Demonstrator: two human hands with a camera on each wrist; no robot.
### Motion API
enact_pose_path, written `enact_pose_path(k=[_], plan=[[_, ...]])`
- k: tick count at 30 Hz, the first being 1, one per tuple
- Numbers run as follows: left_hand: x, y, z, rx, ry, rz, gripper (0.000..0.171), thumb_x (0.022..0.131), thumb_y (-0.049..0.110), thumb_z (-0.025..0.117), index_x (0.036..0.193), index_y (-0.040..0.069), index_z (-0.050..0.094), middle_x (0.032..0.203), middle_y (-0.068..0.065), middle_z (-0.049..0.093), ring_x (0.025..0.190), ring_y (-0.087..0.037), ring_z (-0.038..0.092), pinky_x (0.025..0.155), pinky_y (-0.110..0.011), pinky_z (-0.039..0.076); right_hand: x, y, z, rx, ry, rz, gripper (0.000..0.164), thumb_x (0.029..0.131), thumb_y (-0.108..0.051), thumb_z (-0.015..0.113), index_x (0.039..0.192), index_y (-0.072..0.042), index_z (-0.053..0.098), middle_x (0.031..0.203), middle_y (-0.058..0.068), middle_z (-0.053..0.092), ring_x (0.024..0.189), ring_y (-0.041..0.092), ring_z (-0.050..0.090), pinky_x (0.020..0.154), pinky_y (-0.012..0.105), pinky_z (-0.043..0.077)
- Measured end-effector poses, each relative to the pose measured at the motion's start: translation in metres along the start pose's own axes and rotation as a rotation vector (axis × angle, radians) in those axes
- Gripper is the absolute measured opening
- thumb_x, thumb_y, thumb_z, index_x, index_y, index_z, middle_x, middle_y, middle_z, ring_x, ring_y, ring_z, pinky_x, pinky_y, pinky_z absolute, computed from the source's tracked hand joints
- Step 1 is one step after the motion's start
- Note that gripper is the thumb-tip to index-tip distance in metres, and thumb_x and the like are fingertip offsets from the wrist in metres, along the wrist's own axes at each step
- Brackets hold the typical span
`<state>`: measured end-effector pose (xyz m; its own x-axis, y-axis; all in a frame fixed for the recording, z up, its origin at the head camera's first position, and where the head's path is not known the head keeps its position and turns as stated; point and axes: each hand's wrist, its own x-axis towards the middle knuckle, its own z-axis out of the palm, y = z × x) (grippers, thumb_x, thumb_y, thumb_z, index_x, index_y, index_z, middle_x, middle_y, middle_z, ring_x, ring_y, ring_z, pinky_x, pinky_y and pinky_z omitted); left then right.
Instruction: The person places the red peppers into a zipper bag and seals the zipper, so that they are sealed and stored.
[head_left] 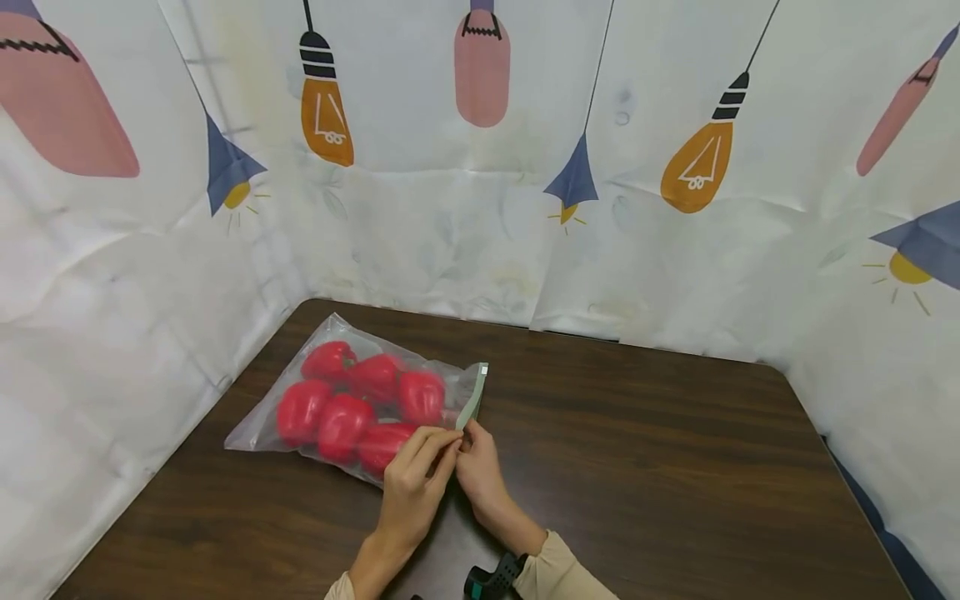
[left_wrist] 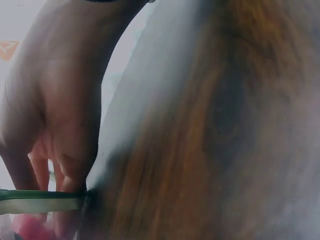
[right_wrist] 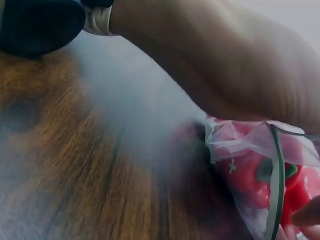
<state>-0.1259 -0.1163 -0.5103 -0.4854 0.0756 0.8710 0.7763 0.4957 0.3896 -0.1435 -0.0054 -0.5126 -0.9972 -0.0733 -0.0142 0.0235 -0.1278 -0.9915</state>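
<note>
A clear zip bag (head_left: pixel 454 382) lies on the table with several red bell peppers (head_left: pixel 345 427) inside. Its opening, edged by a pale green zip strip (head_left: pixel 474 395), faces right. At the strip's near end, my left hand (head_left: pixel 415 480) pinches the bag's edge between thumb and fingers. Right beside it my right hand (head_left: pixel 486 482) pinches the same corner, fingertips almost meeting the left ones. The left wrist view has the strip (left_wrist: pixel 40 201) running across to the fingers. In the right wrist view, a green stem shows on a pepper (right_wrist: pixel 250 175) behind the plastic.
The dark wood-grain table (head_left: pixel 637 467) extends to the right of the bag. A white patterned cloth (head_left: pixel 450 225) hangs around the back and sides of the table. A black wristband (head_left: pixel 495 577) is on the right forearm, by the beige sleeve.
</note>
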Motion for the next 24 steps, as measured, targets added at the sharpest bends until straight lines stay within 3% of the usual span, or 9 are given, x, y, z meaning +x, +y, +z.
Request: enact_pose_path(k=[3,8,10,13,15,18,24], plan=[[0.001,0.003,0.002,-0.005,0.003,-0.001,0.026,0.082,-0.009,0.080,0.104,0.004,0.078,0.096,-0.005,0.072,0.079,-0.017,0.070,0.071,-0.016,0.055,0.000,0.002,-0.002,-0.072,-0.032,-0.008,0.009,0.096,0.002,0.060,0.098,0.008,0.067,0.080,-0.002,0.064,0.076,0.007,0.059,0.071,0.019,0.051],[0.002,0.005,0.001,-0.006,-0.003,0.009,0.028,0.080,-0.011,0.081,0.104,0.004,0.078,0.099,-0.006,0.073,0.085,-0.020,0.073,0.076,-0.016,0.057,0.004,0.004,-0.006,-0.121,-0.081,-0.028,0.014,0.096,-0.001,0.062,0.087,0.008,0.068,0.073,-0.005,0.062,0.070,0.006,0.056,0.067,0.019,0.049],[0.003,0.005,0.000,-0.004,-0.017,0.004,0.027,0.081,-0.011,0.080,0.104,0.003,0.077,0.099,-0.006,0.073,0.083,-0.018,0.072,0.072,-0.017,0.056,0.006,0.003,-0.008,-0.095,-0.081,-0.016,0.012,0.094,0.002,0.060,0.092,0.009,0.070,0.075,-0.004,0.064,0.070,0.006,0.058,0.066,0.019,0.049],[0.002,0.005,-0.001,0.001,-0.050,-0.019,0.026,0.082,-0.010,0.080,0.104,0.003,0.077,0.098,-0.004,0.070,0.074,-0.012,0.065,0.064,-0.017,0.052,0.009,0.004,-0.014,-0.044,-0.063,-0.003,0.022,0.091,0.006,0.056,0.106,0.009,0.072,0.084,0.000,0.072,0.075,0.006,0.064,0.070,0.019,0.053],[0.002,0.006,-0.002,0.008,-0.069,-0.033,0.026,0.083,-0.010,0.079,0.105,0.004,0.077,0.097,-0.003,0.069,0.071,-0.009,0.061,0.061,-0.018,0.051,0.011,0.003,-0.017,-0.036,-0.032,-0.006,0.029,0.091,0.007,0.054,0.113,0.008,0.073,0.090,0.002,0.075,0.079,0.007,0.067,0.073,0.020,0.055],[0.004,0.007,-0.004,0.014,-0.083,-0.037,0.023,0.086,-0.008,0.078,0.106,0.004,0.076,0.095,-0.002,0.068,0.069,-0.007,0.059,0.060,-0.017,0.051,0.015,0.003,-0.022,-0.023,0.031,-0.017,0.024,0.093,0.007,0.053,0.108,0.009,0.072,0.088,0.000,0.074,0.079,0.007,0.067,0.074,0.021,0.057],[0.012,0.006,-0.013,0.013,-0.048,-0.021,0.017,0.091,-0.003,0.073,0.107,0.005,0.076,0.094,-0.003,0.069,0.070,-0.007,0.059,0.062,-0.012,0.049,0.024,0.003,-0.029,0.107,0.181,-0.079,0.020,0.097,0.011,0.049,0.105,0.012,0.067,0.088,0.006,0.071,0.078,0.012,0.068,0.073,0.028,0.062]])
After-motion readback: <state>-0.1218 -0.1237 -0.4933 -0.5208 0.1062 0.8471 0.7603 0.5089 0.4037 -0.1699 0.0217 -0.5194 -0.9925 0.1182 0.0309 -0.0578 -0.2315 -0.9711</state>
